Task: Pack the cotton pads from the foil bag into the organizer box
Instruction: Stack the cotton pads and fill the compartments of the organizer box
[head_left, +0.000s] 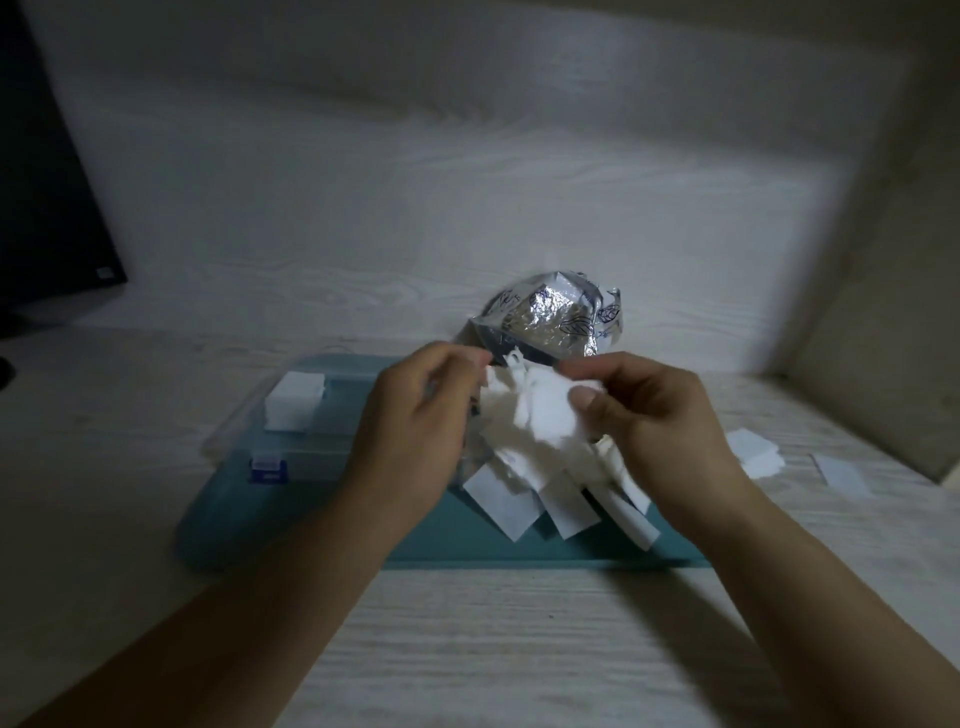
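Cotton pads (540, 415): bunched between my hands, my right hand (660, 415) pinching them.
Left hand (415, 415): fingers curled at the bunch's left edge.
Box (291, 415): lies left, nearer my left hand.

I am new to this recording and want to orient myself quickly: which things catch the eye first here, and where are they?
In the middle, the left hand and right hand hold a messy bunch of white cotton pads above the teal organizer box. Just behind them lies the crumpled shiny foil bag. A neat stack of pads already sits in the box's far left compartment, and a few loose pads lie on the table to the right.
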